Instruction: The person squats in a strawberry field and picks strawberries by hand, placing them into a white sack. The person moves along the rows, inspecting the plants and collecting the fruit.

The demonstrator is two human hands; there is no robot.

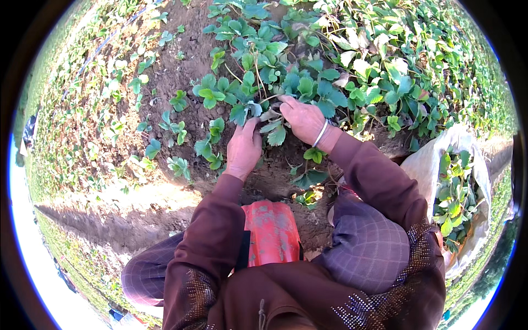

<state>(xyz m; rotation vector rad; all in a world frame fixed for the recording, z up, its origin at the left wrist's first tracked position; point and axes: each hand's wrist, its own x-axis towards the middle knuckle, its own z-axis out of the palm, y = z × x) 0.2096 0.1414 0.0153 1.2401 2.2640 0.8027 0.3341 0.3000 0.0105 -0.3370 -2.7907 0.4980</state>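
Note:
Low strawberry plants [305,88] with toothed green leaves grow from the bare soil in front of me. My left hand [244,144] reaches into the near edge of the foliage, its fingertips at a pale, turned-up leaf [253,109]. To its right, my right hand [303,119], with a white bangle [320,133] on the wrist, has its fingers bent among stems and a withered leaf [271,115]. A green leaf [276,136] hangs just below, between the two hands. Leaves and the hands themselves hide the fingertips, so any grip on a stem is unclear.
A red, mud-smeared plastic object [272,231] is between my knees. At my right stands an open whitish sack [425,165] holding cut leafy plants [453,198]. Small separate plants [178,167] dot the soil at left, and a furrow [119,227] runs along the bed's near side.

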